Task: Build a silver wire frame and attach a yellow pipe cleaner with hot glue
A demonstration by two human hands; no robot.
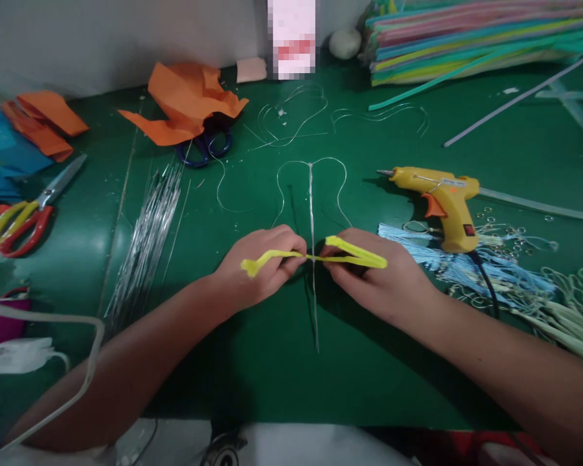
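Observation:
A yellow pipe cleaner (369, 257) crosses a thin silver wire stem (312, 213) near its middle, with bent ends on both sides. My left hand (265, 262) is closed, pinching the pipe cleaner just left of the stem. On the other side my right hand (376, 272) pinches it too, fingers closed beside the crossing. From the stem's top, thin wire loops (343, 171) curve out to both sides and run down behind my hands. The stem's lower end points toward me over the green table (282, 382).
At right, a yellow glue gun (437, 188) lies by blue tassels (495, 262). Pipe cleaners (466, 45) are bundled behind. At left are wire pieces (148, 239), red-and-yellow scissors (41, 204), and orange sheet (184, 103) partly over blue-handled scissors (205, 147).

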